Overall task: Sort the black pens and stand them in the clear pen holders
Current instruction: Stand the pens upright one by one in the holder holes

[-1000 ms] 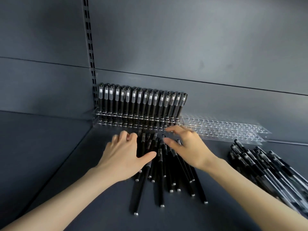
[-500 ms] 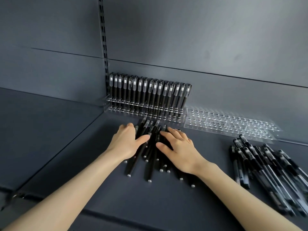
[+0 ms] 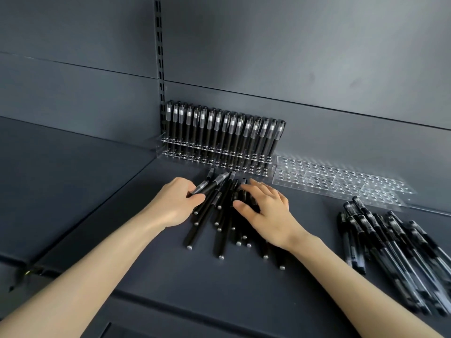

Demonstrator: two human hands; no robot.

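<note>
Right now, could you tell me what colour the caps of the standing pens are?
The caps are frosted clear; head view.

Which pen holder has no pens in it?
The right holder: all its holes are bare. The left holder carries a row of standing pens.

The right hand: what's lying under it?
Under the right hand lies a pile of loose black pens on the shelf; their ends stick out toward the person. How many the palm covers cannot be seen.

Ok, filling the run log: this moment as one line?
left hand: grips pen | right hand: rests on pen pile | right holder: empty
</note>
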